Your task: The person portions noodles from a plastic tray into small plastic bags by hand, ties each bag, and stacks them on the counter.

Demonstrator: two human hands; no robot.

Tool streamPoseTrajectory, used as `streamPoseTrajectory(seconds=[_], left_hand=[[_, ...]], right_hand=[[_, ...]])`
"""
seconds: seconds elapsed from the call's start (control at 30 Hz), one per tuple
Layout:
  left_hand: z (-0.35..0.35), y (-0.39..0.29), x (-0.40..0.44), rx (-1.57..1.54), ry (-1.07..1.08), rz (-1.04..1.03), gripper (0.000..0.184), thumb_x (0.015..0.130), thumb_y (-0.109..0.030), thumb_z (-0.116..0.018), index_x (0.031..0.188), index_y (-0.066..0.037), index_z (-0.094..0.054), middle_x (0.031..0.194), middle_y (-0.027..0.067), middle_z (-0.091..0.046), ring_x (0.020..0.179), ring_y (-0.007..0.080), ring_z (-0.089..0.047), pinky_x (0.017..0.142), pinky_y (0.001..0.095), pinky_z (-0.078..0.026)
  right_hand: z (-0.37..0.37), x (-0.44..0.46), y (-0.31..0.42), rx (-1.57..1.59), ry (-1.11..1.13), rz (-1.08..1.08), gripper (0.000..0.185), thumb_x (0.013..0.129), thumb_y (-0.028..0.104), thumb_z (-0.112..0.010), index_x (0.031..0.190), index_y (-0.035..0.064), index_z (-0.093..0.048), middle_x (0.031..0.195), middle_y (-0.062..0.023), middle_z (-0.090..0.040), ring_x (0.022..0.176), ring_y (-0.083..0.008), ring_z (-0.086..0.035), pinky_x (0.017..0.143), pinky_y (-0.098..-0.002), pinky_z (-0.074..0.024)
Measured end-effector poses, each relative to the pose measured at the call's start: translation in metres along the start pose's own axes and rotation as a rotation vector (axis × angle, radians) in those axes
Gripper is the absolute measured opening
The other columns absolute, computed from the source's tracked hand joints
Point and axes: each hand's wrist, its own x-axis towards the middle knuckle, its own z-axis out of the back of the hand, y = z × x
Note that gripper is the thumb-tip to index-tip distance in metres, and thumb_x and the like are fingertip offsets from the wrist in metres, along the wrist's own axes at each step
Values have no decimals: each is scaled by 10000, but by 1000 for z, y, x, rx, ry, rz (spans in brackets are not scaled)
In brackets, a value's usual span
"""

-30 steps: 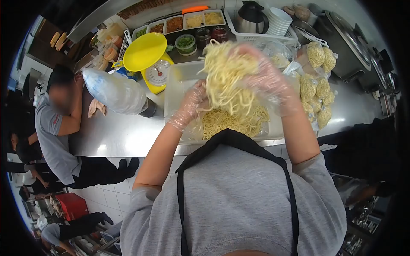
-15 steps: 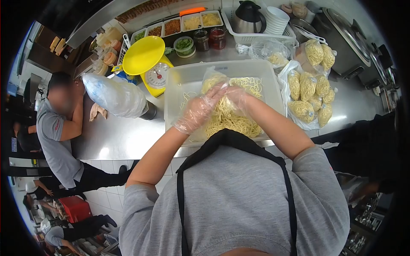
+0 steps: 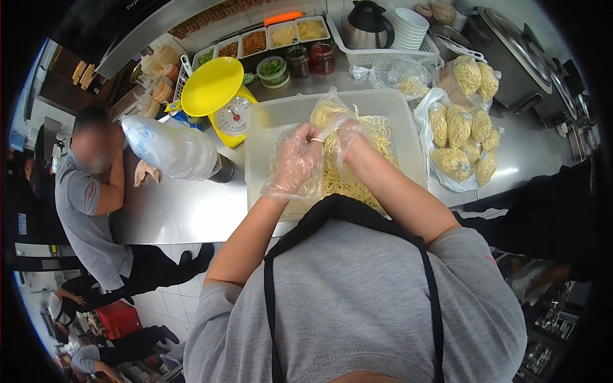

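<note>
Both of my hands wear clear plastic gloves and are over a translucent tub [image 3: 258,121] of loose yellow noodles [image 3: 348,182]. A clear plastic bag of noodles [image 3: 329,112] is between them, above the tub's far part. My left hand [image 3: 297,163] is closed, its fingertips pinching the plastic at the bag's near side. My right hand [image 3: 351,137] is closed around the bag's right side; its fingers are partly hidden by the glove and the plastic.
A yellow scale [image 3: 233,118] and a plastic-wrapped bundle [image 3: 169,147] stand left of the tub. Several filled noodle bags [image 3: 460,124] lie to the right. Behind are topping containers [image 3: 255,43], jars [image 3: 322,59] and a basket [image 3: 364,57]. A person [image 3: 96,191] leans on the counter at left.
My hands have drawn apart slightly, the left turning and pinching the plastic. The noodle bag has risen clearer of the loose noodles and shifted a little right.
</note>
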Motion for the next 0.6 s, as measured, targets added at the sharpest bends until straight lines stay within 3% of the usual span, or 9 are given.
streamPoseTrajectory(seconds=[0.07, 0.2, 0.23, 0.3, 0.37, 0.4, 0.47, 0.53, 0.6], left_hand=[[-7, -6, -4, -503, 72, 220, 119, 722, 19, -455, 818, -49, -476, 764, 10, -479, 677, 103, -471, 641, 260, -402], [-21, -26, -11, -868, 3, 300, 83, 767, 19, -463, 796, -59, -461, 732, -36, -447, 701, 65, -439, 637, 237, -391], [-18, -33, -12, -789, 88, 307, 68, 770, -3, -493, 806, -55, -469, 782, -24, -478, 734, 74, -458, 670, 237, -400], [-13, -34, -12, -705, 176, 315, 70, 773, -25, -524, 817, -52, -476, 832, -12, -509, 767, 82, -478, 703, 237, -409], [-1, -19, -7, -99, 232, 0, 59, 761, -25, -545, 819, -32, -537, 853, 21, -562, 805, 156, -543, 734, 265, -428], [6, -14, -1, -99, 235, -1, 59, 761, -25, -545, 819, -32, -537, 853, 21, -562, 805, 156, -543, 734, 265, -428], [19, -6, 12, 338, 149, -277, 121, 735, 6, -526, 813, -38, -607, 942, 105, -565, 830, 254, -572, 724, 349, -456], [25, 3, 14, 431, 102, -173, 202, 714, 4, -535, 896, -50, -604, 1014, 145, -543, 877, 300, -557, 757, 369, -449], [22, 12, 17, 523, 66, -76, 298, 694, 1, -544, 980, -62, -601, 1086, 184, -521, 923, 346, -541, 790, 389, -442]], right_hand=[[2, -1, 1, 3, -4, 11, 289, 889, 276, -420, 1010, 35, -525, 885, -128, -565, 807, -263, -569, 697, -382, -488], [-7, -11, 1, -260, 20, 23, 379, 851, 347, -449, 1038, 31, -539, 955, -135, -569, 858, -257, -562, 750, -370, -462], [-7, -16, 5, -503, 46, 19, 402, 841, 365, -456, 1046, 29, -543, 973, -137, -570, 871, -256, -560, 763, -367, -456], [-11, -30, 26, -1346, 163, -2, 449, 822, 400, -470, 1060, 27, -550, 1008, -140, -572, 896, -253, -557, 789, -361, -443], [-16, -40, 45, -1866, 357, -23, 498, 803, 436, -485, 1074, 25, -557, 1043, -143, -575, 922, -250, -553, 816, -356, -431], [-11, -41, 48, -1880, 522, 30, 509, 786, 460, -501, 1066, 42, -572, 1066, -145, -566, 962, -257, -543, 862, -364, -408], [-12, -49, 51, -1960, 474, -11, 524, 778, 473, -515, 1070, 42, -572, 1104, -150, -547, 1009, -265, -520, 893, -374, -385], [-11, -59, 55, -2044, 430, -52, 540, 770, 486, -530, 1074, 42, -572, 1143, -155, -529, 1057, -273, -498, 925, -384, -361], [-3, -70, 61, -1908, 667, 180, 674, 705, 505, -620, 1172, 35, -496, 1265, -184, -422, 1164, -300, -406, 967, -387, -324]])
